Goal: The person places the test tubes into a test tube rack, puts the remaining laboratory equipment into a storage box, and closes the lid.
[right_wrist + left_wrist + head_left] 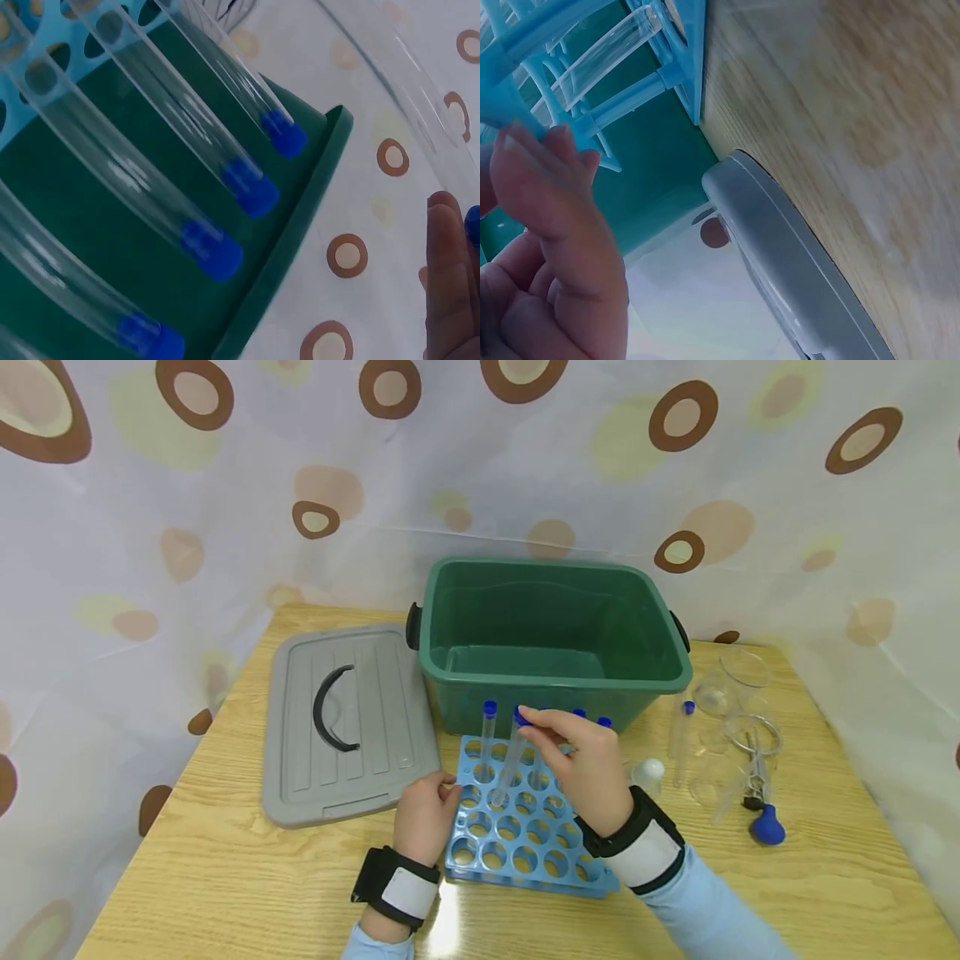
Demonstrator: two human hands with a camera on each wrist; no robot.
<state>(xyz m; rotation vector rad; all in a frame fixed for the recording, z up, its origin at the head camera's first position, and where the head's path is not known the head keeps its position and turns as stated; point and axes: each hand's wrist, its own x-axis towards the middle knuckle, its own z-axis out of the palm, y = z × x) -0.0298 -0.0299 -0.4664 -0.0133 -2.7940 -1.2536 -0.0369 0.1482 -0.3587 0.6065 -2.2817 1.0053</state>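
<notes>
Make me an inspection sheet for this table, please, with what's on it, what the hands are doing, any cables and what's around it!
Surface: wood-look table, shiny glare near the front.
Job's things: blue rack with blue-capped tubes standing in it; one tilted tube above, its seating unclear.
Clutter: open green bin behind the rack; gray lid lying left of it; clear glassware and a blue bulb at the right.
Hands: left hand pinches the rack's left edge; right hand pinches the tilted tube's cap.
Cables: nothing seen.
Surroundings: spotted cloth behind.
</notes>
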